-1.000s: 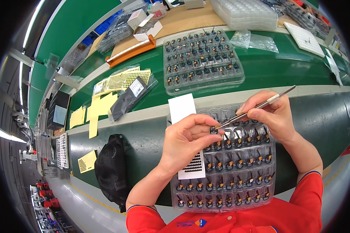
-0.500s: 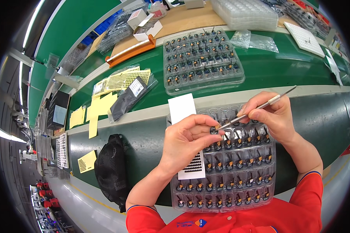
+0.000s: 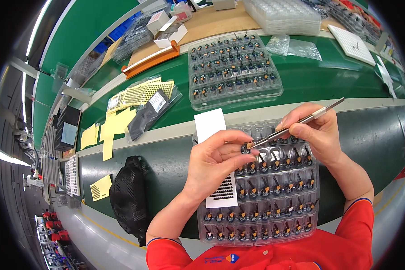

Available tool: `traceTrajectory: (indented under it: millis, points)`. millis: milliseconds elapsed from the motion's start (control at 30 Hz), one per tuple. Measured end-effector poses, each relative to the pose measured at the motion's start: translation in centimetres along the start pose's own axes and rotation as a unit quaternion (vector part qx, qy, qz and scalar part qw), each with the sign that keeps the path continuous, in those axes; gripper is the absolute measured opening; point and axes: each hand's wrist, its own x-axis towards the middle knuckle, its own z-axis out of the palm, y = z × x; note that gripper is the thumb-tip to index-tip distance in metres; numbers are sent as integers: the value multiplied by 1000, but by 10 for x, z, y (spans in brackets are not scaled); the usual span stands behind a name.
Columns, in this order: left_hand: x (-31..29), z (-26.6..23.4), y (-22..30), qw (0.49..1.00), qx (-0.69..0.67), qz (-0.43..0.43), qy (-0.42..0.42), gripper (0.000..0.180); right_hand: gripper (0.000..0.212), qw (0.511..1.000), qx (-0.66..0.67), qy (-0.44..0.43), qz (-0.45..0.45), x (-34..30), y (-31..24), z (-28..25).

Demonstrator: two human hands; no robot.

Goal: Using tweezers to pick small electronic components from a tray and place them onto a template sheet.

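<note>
Between the thumb and fingers of my left hand (image 3: 213, 164) is a small round black part (image 3: 246, 148) with a tan patch. My right hand (image 3: 317, 135) grips a slim pointed metal tool (image 3: 303, 120) like a pen, a pale band around its upper part. Its tip meets the small part at the tan patch; whether it picks or presses there is too small to see. Beneath both hands lies a clear plastic tray (image 3: 256, 240), its pockets holding rows of similar black parts with tan tabs and dark stems. A white sheet with black strips (image 3: 222, 189) lies partly under my left hand.
A second clear tray (image 3: 236, 99) of parts sits farther back on the green mat. Left of it are yellow sticker sheets (image 3: 141, 92), a bagged black item (image 3: 149, 112) and an orange-edged bar (image 3: 153, 60). A black mesh cap (image 3: 129, 195) rests at the table's front left edge.
The small part has turned a little in my left fingers, showing more of its tan patch. My right hand and the tool have shifted slightly; the tip stays at the part.
</note>
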Motion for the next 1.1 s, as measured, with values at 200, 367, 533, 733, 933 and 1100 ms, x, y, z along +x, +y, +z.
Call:
traceTrajectory:
  millis: [200, 367, 533, 733, 933, 1100]
  points:
    - [0, 0, 2, 1000, 12, -17, 10, 27, 12, 1000, -4, -8, -3, 0, 0, 0]
    - [-1, 1, 4, 999, 19, -33, 15, 26, 12, 1000, -18, -12, -10, -1, -1, 1]
    - [-1, 1, 3, 1000, 17, -22, 12, 25, 12, 999, -31, -17, -17, -2, 0, 2]
    - [-1, 1, 1, 1000, 20, -11, 12, 26, 12, 999, -31, -19, -15, -2, 1, 2]
    - [-1, 1, 0, 1000, 22, 2, 11, 25, 12, 1000, -21, -22, -5, -2, 1, 1]
    - [-1, 0, 0, 1000, 22, 6, 9, 25, 13, 999, -16, -26, -18, -2, 2, 1]
